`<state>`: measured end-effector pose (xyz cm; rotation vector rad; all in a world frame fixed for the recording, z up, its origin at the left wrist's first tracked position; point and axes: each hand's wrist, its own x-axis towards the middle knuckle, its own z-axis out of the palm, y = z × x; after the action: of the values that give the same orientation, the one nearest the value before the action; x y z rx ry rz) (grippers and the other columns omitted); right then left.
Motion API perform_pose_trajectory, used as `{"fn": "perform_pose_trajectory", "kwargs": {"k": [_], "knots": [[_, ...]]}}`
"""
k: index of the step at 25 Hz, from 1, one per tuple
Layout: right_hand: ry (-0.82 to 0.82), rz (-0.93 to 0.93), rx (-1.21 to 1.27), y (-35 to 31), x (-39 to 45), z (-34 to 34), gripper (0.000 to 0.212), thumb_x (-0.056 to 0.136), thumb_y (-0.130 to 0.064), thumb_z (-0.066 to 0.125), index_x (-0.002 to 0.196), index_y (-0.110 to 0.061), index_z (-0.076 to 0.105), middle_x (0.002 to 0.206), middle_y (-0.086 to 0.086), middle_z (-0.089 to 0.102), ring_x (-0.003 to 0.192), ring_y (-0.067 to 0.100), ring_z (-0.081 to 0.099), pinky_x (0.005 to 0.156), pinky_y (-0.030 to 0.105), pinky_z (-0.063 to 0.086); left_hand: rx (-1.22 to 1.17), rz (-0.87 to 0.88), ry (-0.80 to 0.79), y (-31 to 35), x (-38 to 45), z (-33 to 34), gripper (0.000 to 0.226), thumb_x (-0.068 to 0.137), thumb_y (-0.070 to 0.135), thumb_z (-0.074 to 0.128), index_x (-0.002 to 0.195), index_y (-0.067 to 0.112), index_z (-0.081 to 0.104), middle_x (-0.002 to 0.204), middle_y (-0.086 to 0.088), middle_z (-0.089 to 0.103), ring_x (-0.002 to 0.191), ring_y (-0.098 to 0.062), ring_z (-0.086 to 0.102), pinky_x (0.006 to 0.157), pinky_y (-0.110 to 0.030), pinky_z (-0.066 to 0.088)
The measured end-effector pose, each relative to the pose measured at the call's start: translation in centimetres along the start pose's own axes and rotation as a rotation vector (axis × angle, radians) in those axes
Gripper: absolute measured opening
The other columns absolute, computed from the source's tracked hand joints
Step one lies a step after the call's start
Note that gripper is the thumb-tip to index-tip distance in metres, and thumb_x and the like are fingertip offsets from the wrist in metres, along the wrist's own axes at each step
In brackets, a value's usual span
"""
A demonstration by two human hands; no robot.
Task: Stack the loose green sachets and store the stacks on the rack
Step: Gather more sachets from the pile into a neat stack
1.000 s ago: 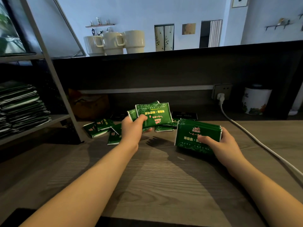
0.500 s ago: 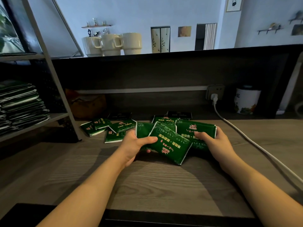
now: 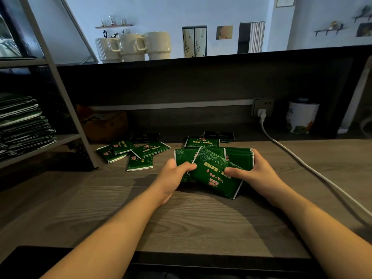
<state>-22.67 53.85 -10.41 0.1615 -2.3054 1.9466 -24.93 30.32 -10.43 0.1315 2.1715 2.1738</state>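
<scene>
Both hands hold a bunch of green sachets [image 3: 213, 174] low over the wooden counter [image 3: 181, 214]. My left hand [image 3: 173, 178] grips its left side, thumb on top. My right hand [image 3: 253, 172] grips the right side, thumb pressed on the top sachet, which lies skewed across the others. Several loose green sachets [image 3: 136, 153] lie on the counter to the left, and more sachets [image 3: 203, 140] lie just behind the bunch. On the rack [image 3: 66, 137] at far left sits a tall stack of sachets [image 3: 22, 125].
A white power cable [image 3: 314, 174] runs from a wall socket [image 3: 261, 108] across the counter's right side. A white patterned jar [image 3: 301, 117] stands at the back right, a brown bag [image 3: 104, 125] at the back left. Cream mugs [image 3: 132, 47] line the upper ledge.
My left hand brought its raised sachets down and to the right onto the stack in my right hand. Both hands now grip the same bunch, lower over the counter.
</scene>
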Motion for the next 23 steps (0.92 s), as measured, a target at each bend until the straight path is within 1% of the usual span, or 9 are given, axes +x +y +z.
{"fn": "perform_pose_trajectory", "kwargs": {"k": [3, 5, 8, 10, 13, 15, 17, 19, 23], "knots": [[-0.071, -0.035, 0.041, -0.2, -0.2, 0.2, 0.059, 0.067, -0.018, 0.086, 0.119, -0.018, 0.058, 0.107, -0.003, 0.075, 0.098, 0.013, 0.073, 0.076, 0.025, 0.059, 0.018, 0.015, -0.081, -0.1, 0.3, -0.3, 0.054, 0.077, 0.026, 0.081, 0.121, 0.017, 0.051, 0.108, 0.001, 0.072, 0.1, -0.013, 0.069, 0.084, -0.021, 0.052], [-0.116, -0.067, 0.068, -0.3, -0.3, 0.3, 0.059, 0.067, -0.015, 0.084, 0.121, -0.016, 0.058, 0.11, 0.0, 0.075, 0.101, 0.016, 0.072, 0.078, 0.027, 0.059, 0.036, 0.009, -0.172, -0.5, 0.9, -0.7, 0.082, 0.062, 0.03, 0.093, 0.13, 0.012, 0.05, 0.115, -0.004, 0.073, 0.106, -0.017, 0.07, 0.092, -0.031, 0.055], [-0.184, -0.088, 0.085, -0.4, -0.6, 0.5, 0.054, 0.073, -0.009, 0.08, 0.122, -0.016, 0.058, 0.113, 0.003, 0.074, 0.104, 0.018, 0.071, 0.08, 0.027, 0.059, 0.099, 0.05, -0.232, -0.7, 0.9, -0.8, 0.063, 0.068, 0.015, 0.089, 0.124, 0.006, 0.06, 0.112, -0.009, 0.074, 0.108, -0.025, 0.07, 0.095, -0.04, 0.056], [-0.216, -0.079, 0.043, -0.4, -0.7, 0.7, 0.058, 0.074, -0.01, 0.08, 0.126, -0.017, 0.054, 0.118, 0.002, 0.071, 0.106, 0.009, 0.069, 0.08, 0.019, 0.056, 0.136, 0.084, -0.231, -0.8, 0.7, -0.6, 0.045, 0.074, 0.007, 0.084, 0.115, 0.005, 0.066, 0.108, -0.009, 0.076, 0.104, -0.025, 0.072, 0.092, -0.04, 0.057], [0.0, -0.223, -0.234, -0.8, -0.8, 0.5, 0.083, 0.066, -0.036, 0.086, 0.136, -0.025, 0.043, 0.124, -0.011, 0.055, 0.11, -0.009, 0.057, 0.085, 0.01, 0.047, 0.128, 0.102, -0.191, -1.0, 0.7, -0.6, 0.046, 0.073, 0.004, 0.084, 0.115, 0.003, 0.065, 0.105, -0.009, 0.076, 0.1, -0.023, 0.073, 0.086, -0.037, 0.058], [0.187, -0.416, -0.42, -0.7, -1.0, 0.1, 0.069, 0.061, -0.052, 0.082, 0.118, -0.025, 0.053, 0.118, -0.008, 0.053, 0.11, 0.001, 0.053, 0.089, 0.018, 0.045, 0.128, 0.098, -0.181, -1.1, 0.6, -0.5, 0.052, 0.073, 0.002, 0.084, 0.12, 0.002, 0.062, 0.105, -0.009, 0.076, 0.098, -0.022, 0.073, 0.082, -0.034, 0.059], [0.21, -0.5, -0.553, -0.8, -1.1, 0.0, 0.051, 0.061, -0.061, 0.075, 0.09, -0.023, 0.059, 0.109, -0.006, 0.051, 0.102, 0.006, 0.05, 0.084, 0.02, 0.043, 0.142, 0.098, -0.176, -1.2, 0.7, -0.5, 0.064, 0.067, 0.007, 0.09, 0.123, 0.003, 0.058, 0.107, -0.009, 0.075, 0.099, -0.022, 0.073, 0.086, -0.037, 0.059], [0.167, -0.457, -0.652, -0.8, -1.0, -0.1, 0.051, 0.058, -0.066, 0.072, 0.08, -0.022, 0.061, 0.099, -0.008, 0.049, 0.093, 0.005, 0.047, 0.076, 0.019, 0.04, 0.164, 0.119, -0.173, -1.3, 0.8, -0.5, 0.077, 0.058, 0.016, 0.095, 0.124, 0.007, 0.057, 0.109, -0.008, 0.075, 0.101, -0.022, 0.073, 0.09, -0.042, 0.058], [0.13, -0.357, -0.627, -0.9, -1.0, -0.1, 0.034, 0.065, -0.043, 0.086, 0.077, -0.02, 0.063, 0.09, -0.012, 0.046, 0.084, -0.009, 0.046, 0.066, 0.007, 0.036, 0.108, 0.121, -0.146, -1.3, 0.9, -0.4, 0.079, 0.053, 0.014, 0.096, 0.12, 0.015, 0.055, 0.112, -0.007, 0.074, 0.105, -0.023, 0.071, 0.09, -0.041, 0.058]]}}
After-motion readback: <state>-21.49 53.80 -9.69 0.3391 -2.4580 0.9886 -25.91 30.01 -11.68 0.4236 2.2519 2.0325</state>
